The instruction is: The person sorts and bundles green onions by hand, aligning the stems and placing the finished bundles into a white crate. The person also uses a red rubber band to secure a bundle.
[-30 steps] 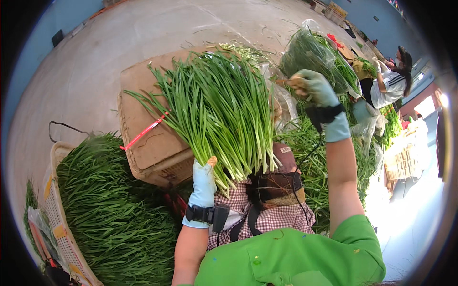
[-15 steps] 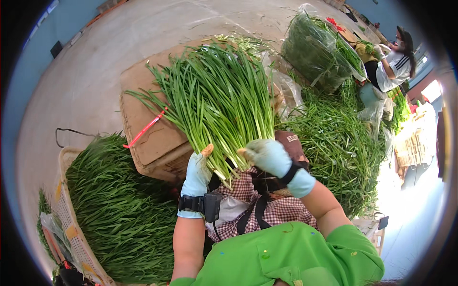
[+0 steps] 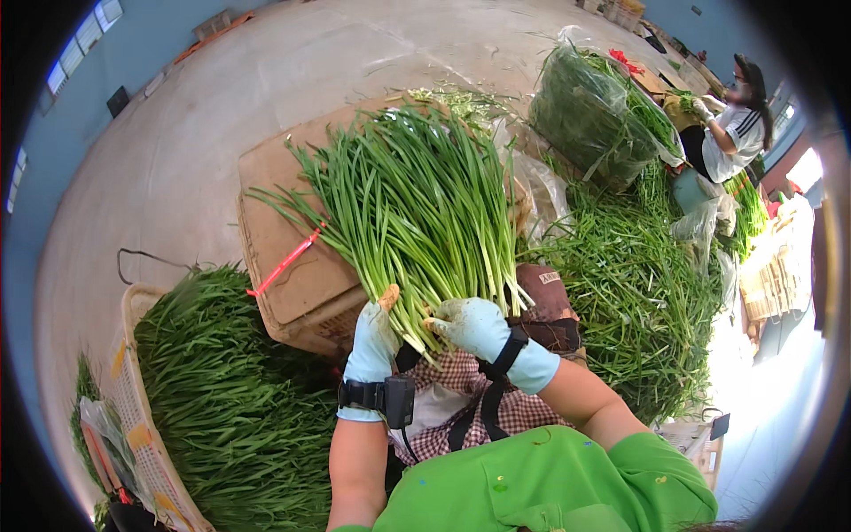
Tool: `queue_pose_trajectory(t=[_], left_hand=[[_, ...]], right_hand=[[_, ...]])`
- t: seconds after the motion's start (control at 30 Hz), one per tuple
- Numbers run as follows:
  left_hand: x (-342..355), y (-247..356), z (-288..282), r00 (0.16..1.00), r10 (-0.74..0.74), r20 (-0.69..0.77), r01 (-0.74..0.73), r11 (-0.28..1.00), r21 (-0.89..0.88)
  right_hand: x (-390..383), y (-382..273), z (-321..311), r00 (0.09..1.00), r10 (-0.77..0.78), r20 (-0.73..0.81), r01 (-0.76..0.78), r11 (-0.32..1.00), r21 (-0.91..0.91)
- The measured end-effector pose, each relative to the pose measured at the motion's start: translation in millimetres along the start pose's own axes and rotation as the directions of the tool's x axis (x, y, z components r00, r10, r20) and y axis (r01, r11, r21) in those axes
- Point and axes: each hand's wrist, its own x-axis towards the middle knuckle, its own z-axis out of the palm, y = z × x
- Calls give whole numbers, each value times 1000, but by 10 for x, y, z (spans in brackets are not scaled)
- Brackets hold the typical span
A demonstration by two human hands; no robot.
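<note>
A wide spread of garlic chives (image 3: 417, 204) lies on a cardboard-topped crate before me, leaves pointing away and pale stem ends toward my lap. My left hand (image 3: 372, 341), in a light blue glove with a worn tan thumb tip, is closed round the stem ends on the left side. Close to its right, my gloved right hand (image 3: 479, 330) pinches pale stem ends between thumb and fingers. Several stems stick out loose beyond the right hand's knuckles. My palms and the lowest stems are partly hidden.
A pale plastic crate (image 3: 146, 412) packed with chives stands at my left. The cardboard (image 3: 297, 266) carries a red strip (image 3: 285, 262). To the right lies a heap of loose leaves (image 3: 620, 301), with a stuffed clear bag (image 3: 589, 115) behind it. Farther right, another person (image 3: 736, 129) handles greens.
My right hand has come down and slightly left, nearer my left hand, at the stem ends. My left hand keeps its hold. The whole view has shifted a little.
</note>
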Motion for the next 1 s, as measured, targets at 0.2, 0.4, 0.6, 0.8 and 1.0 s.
queue_pose_trajectory(t=[0.2, 0.4, 0.6, 0.8, 1.0], left_hand=[[32, -2, -27, 999, -52, 8, 52, 991, -127], [-38, 38, -1, 993, -110, 41, 116, 966, -232], [-75, 52, -19, 986, -123, 114, 148, 959, -243], [-20, 42, -81, 981, -127, 149, 155, 970, -189], [-68, 23, -67, 993, -111, -29, 107, 989, -98]], right_hand=[[-128, 196, -123, 993, 5, -120, 27, 965, 261], [-902, 1221, -792, 773, 301, -559, 272, 638, 721], [-1192, 1563, -978, 355, 107, -929, -503, 859, -93], [-149, 374, -354, 885, -228, -407, 384, 851, 358], [642, -305, 40, 924, -338, -180, 298, 930, -217]])
